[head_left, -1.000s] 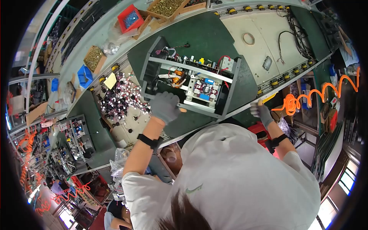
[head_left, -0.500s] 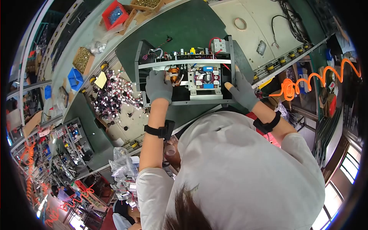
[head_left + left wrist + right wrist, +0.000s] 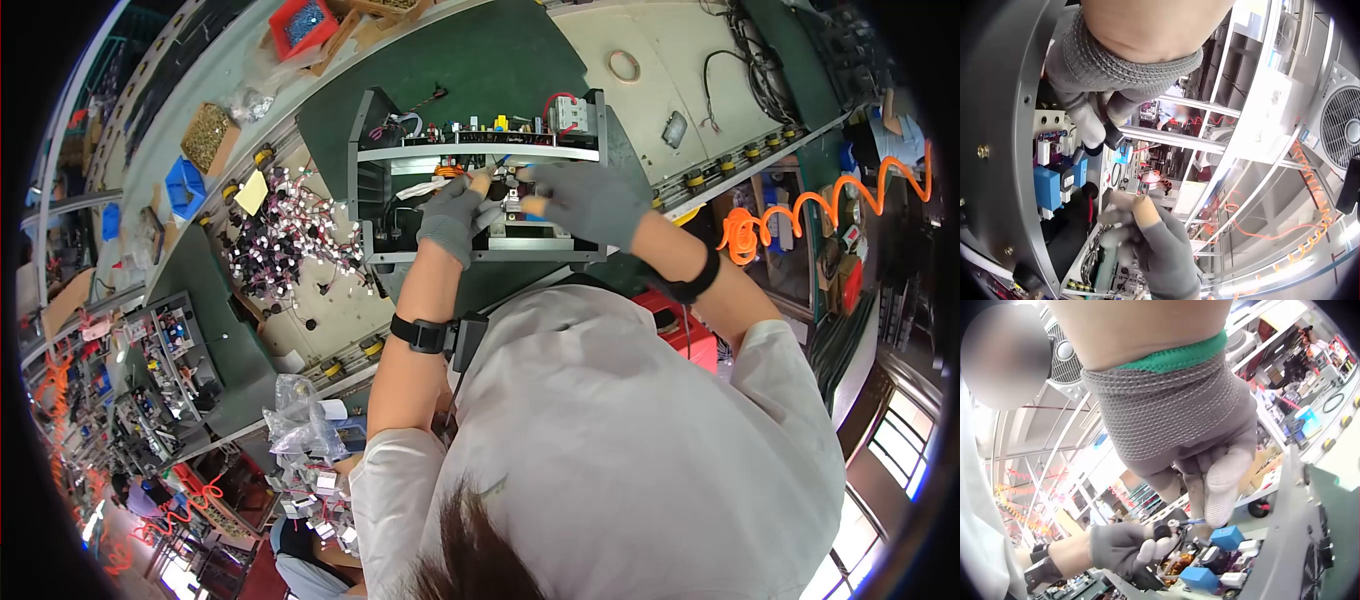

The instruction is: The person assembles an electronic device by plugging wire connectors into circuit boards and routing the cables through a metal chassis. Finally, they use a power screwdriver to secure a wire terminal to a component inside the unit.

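A grey metal chassis [image 3: 485, 256], open on top, sits in front of the person. Inside are a circuit board with blue blocks [image 3: 1200, 579] and a copper coil [image 3: 449, 171]. The gloved left hand [image 3: 450, 222] is over the middle of the chassis. Its thumb and fingers pinch a small black part [image 3: 1113, 135] with thin wires, also seen in the right wrist view. Above the chassis's right half is the gloved right hand [image 3: 592, 204], fingers reaching toward the left hand. In the left wrist view its fingers look loosely bent and apart, with nothing visible between them.
Loose connectors with wires [image 3: 290, 235] lie in a heap left of the chassis. Behind it are a red bin [image 3: 300, 28], a blue bin [image 3: 184, 188] and a box of brass pieces [image 3: 208, 138]. A tape roll [image 3: 623, 66] and black cables [image 3: 762, 70] lie at the back right.
The chassis was turned to sit squarer to the person. The left hand went from its front edge to inside and now holds the black part. The right hand came from the right onto the middle.
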Tool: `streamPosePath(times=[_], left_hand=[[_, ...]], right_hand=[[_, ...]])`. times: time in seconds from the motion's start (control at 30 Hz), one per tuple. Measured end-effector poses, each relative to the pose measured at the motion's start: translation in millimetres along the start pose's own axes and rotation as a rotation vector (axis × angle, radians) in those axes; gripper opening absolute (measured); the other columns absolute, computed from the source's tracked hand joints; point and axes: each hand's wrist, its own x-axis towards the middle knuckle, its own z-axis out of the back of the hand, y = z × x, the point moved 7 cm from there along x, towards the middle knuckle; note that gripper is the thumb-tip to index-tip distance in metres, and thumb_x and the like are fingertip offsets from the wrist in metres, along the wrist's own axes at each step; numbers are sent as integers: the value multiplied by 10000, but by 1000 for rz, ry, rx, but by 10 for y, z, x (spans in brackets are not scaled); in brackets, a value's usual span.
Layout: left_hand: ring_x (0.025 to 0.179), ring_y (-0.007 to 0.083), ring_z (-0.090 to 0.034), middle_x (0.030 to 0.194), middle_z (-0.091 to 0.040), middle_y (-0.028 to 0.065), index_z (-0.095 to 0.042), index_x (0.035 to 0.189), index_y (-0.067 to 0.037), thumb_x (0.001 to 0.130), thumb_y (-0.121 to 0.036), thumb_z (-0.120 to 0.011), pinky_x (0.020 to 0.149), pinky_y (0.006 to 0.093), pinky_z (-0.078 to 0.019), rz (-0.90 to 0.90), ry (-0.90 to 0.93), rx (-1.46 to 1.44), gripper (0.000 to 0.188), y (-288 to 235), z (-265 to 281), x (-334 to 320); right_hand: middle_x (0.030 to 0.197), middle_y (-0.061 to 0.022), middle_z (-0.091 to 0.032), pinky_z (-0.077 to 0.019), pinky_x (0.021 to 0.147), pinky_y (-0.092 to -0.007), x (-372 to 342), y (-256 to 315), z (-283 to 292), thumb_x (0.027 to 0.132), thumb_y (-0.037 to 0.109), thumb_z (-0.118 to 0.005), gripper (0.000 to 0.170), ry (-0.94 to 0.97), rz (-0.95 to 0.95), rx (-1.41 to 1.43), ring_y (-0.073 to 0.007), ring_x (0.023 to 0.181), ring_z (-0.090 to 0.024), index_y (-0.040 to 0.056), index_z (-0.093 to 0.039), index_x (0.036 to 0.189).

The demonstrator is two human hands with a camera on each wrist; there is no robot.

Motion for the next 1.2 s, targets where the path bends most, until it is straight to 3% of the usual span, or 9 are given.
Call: streamPosePath(times=[0.3,0.4,0.53,0.63,0.83,0.9,1.03,1.13,1.2], left_hand=[[803,208,-646,993,-638,130,-645,1021,0,838,-75,-574,693,291,-549,-296,-54,502,210,-165,121,-53],[814,277,-645,932,-658,113,-604,1014,-82,800,-118,-609,745,367,-496,-730,-388,1252,217,-543,-9,-371],[824,260,-643,888,-657,97,-522,1095,-83,833,-196,-619,747,343,-493,-436,-195,1021,302,-312,131,65],[853,267,-637,910,-652,109,-524,1101,-88,843,-252,-622,761,333,-491,-430,-121,927,321,-296,165,137],[954,334,-604,1035,-644,126,-580,1124,-140,917,-443,-374,819,422,-473,-500,-183,1415,421,-539,-92,-153],[952,339,-604,1017,-652,125,-612,1075,-124,923,-428,-353,812,425,-472,-244,-82,1620,427,-468,-99,-169],[901,303,-628,977,-665,112,-640,1011,-98,929,-404,-394,781,397,-481,-346,11,1642,401,-410,128,-118],[763,229,-618,855,-667,109,-673,873,-56,880,-309,-553,726,327,-473,-321,310,1050,281,-242,384,-57],[756,233,-620,846,-667,108,-673,835,-46,866,-309,-560,725,327,-473,-365,324,1208,287,-240,379,-87]], right_hand=[[887,-151,-638,-488,738,-413,454,127,-477,811,342,-586,332,116,-15,-131,-317,846,-618,60,-608,985],[919,-163,-648,-495,742,-413,550,101,-590,823,328,-567,319,222,3,-224,-320,862,-627,57,-621,982],[936,-160,-657,-506,739,-403,599,35,-784,861,347,-523,333,338,-66,-352,-314,860,-640,43,-635,939],[918,-134,-662,-505,718,-405,560,79,-761,876,360,-511,342,292,-123,-429,-302,832,-644,47,-627,948],[867,-108,-655,-499,672,-417,500,83,-582,859,362,-537,325,94,-21,-347,-292,792,-640,72,-596,993],[865,-107,-654,-499,671,-416,503,38,-581,854,363,-542,323,97,-20,-334,-292,787,-640,76,-593,994],[739,-108,-615,-480,590,-412,494,-66,-634,833,332,-592,276,-77,102,-316,-293,677,-617,73,-592,928],[731,-96,-612,-476,565,-397,486,-30,-626,827,331,-602,267,-96,120,-373,-276,647,-614,77,-587,908],[715,-85,-608,-471,540,-386,459,-16,-631,828,332,-602,263,-127,146,-390,-258,629,-613,82,-584,905]])
